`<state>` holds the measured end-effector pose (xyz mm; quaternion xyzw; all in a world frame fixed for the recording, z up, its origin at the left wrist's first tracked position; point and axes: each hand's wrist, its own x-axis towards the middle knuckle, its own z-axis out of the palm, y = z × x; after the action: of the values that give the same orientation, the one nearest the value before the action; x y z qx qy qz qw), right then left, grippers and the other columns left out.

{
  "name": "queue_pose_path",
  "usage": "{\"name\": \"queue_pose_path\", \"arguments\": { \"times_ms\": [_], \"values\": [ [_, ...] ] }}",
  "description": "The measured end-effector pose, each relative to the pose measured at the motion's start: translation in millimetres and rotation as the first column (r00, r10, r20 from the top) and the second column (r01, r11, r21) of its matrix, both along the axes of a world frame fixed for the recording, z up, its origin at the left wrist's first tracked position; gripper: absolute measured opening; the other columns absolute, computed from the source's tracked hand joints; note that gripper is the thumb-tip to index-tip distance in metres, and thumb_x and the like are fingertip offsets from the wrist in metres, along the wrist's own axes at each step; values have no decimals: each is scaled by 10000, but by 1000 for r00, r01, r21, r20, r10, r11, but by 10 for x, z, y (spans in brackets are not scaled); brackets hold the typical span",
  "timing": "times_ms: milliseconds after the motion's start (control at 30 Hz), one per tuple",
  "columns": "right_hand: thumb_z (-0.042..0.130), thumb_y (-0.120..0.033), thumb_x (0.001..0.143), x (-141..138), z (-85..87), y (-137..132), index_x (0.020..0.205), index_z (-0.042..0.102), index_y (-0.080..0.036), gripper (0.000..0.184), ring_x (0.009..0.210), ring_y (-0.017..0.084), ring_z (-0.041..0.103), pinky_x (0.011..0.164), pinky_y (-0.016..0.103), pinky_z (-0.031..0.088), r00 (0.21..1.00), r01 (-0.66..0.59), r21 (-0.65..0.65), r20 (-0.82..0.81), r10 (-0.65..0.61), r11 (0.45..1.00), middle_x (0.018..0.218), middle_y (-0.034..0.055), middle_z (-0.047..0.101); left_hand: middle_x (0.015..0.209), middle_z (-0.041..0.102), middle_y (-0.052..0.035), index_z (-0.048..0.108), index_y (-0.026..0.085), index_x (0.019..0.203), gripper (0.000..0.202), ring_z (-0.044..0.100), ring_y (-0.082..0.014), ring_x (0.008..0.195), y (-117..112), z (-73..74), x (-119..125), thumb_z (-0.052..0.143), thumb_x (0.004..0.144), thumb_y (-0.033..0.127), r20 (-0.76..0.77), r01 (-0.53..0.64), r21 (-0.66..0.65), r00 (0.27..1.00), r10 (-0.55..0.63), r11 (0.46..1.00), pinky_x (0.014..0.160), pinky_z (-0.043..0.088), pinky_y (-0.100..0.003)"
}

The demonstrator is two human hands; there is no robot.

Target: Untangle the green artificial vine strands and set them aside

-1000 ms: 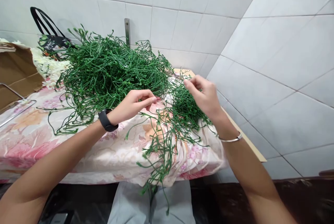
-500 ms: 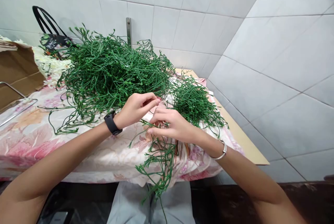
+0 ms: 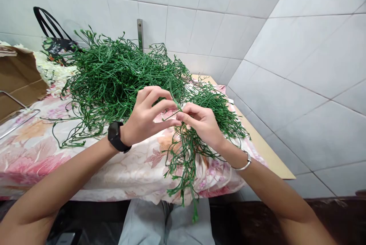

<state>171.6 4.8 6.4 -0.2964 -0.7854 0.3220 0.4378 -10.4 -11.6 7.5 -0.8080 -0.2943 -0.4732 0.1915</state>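
Note:
Green plastic flower stems (image 3: 185, 161) hang from my right hand (image 3: 204, 125), whose thumb and fingers pinch them near their upper end. The lower part of this bunch drapes over the table's front edge. Facing it, my left hand (image 3: 151, 111) has its fingers and thumb apart, the tips close to a thin stem that sticks out of the pinch. Whether the left fingertips touch that stem I cannot tell. Behind my left hand rises a big tangled heap of green stems (image 3: 114, 69). A smaller pile of stems (image 3: 225, 113) lies just beyond my right hand.
A floral cloth (image 3: 120, 168) covers the table, with a tan board (image 3: 268, 157) showing along its right side. At the left stand a cardboard box (image 3: 21, 77), white artificial flowers (image 3: 58, 75) and a black-handled bag (image 3: 58, 45). Tiled walls (image 3: 194, 28) close off the back and right.
My right hand has moved up and right, and the hanging stems have come with it. My left hand has spread its fingers and turned toward the right hand.

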Motion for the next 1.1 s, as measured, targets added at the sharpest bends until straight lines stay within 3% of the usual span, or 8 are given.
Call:
{"name": "queue_pose_path", "arguments": {
  "times_ms": [100,233,367,467,567,667,867,1100],
  "values": [
    [555,-346,778,-1,13,4,684,585,-148,221,580,62,420,519,209,335,999,-36,-86,-25,34,996,642,-13,491,888,595,-47,578,214,874,161,486,-174,895,53,-81,-14,601,754,319,-67,-25,105,997,32,994,800,414,-328],
    [533,-338,794,8,27,16,657,570,-147,238,562,56,420,507,204,336,994,-84,-138,-86,73,987,622,-22,471,879,624,-48,584,204,914,137,511,-168,853,72,-108,-14,556,793,264,-104,-44,74,993,51,996,776,424,-323],
    [516,-309,811,32,37,33,704,591,-151,205,589,62,432,528,210,352,992,-123,-120,-55,117,985,657,-12,480,894,634,-60,562,164,956,168,527,-154,840,36,-72,23,492,835,259,-73,57,-155,995,-69,986,760,428,-300],
    [534,-292,802,47,31,55,730,599,-154,168,640,73,444,566,220,363,991,-133,-51,-14,133,990,709,2,503,924,626,-63,539,144,979,242,547,-138,830,-6,-38,50,514,818,323,-4,165,-395,983,-181,904,724,436,-253],
    [550,-282,794,58,19,75,731,596,-156,149,669,81,447,579,226,355,993,-115,54,44,113,992,713,4,502,874,639,-44,562,145,929,229,572,-114,764,-24,-10,59,473,841,336,87,196,-527,980,-177,827,657,425,-212],
    [539,-284,803,67,23,78,765,600,-162,142,677,87,452,594,233,360,991,-99,148,106,84,984,716,6,508,799,640,-29,589,141,859,200,565,-92,706,-5,6,44,466,850,298,173,243,-539,969,-176,807,627,413,-192],
    [504,-268,823,89,84,54,752,581,-156,154,667,84,448,612,235,373,986,-39,219,165,3,975,712,4,507,731,596,-36,606,144,780,167,500,-126,751,10,32,8,507,823,272,119,160,-432,986,-120,888,669,405,-239],
    [523,-254,810,96,100,40,710,571,-154,150,639,77,436,603,237,365,992,-24,210,125,-3,977,681,-5,499,779,579,-30,580,145,854,135,485,-114,759,4,24,27,488,836,242,109,219,-487,976,-190,846,669,400,-229]
  ]
}}
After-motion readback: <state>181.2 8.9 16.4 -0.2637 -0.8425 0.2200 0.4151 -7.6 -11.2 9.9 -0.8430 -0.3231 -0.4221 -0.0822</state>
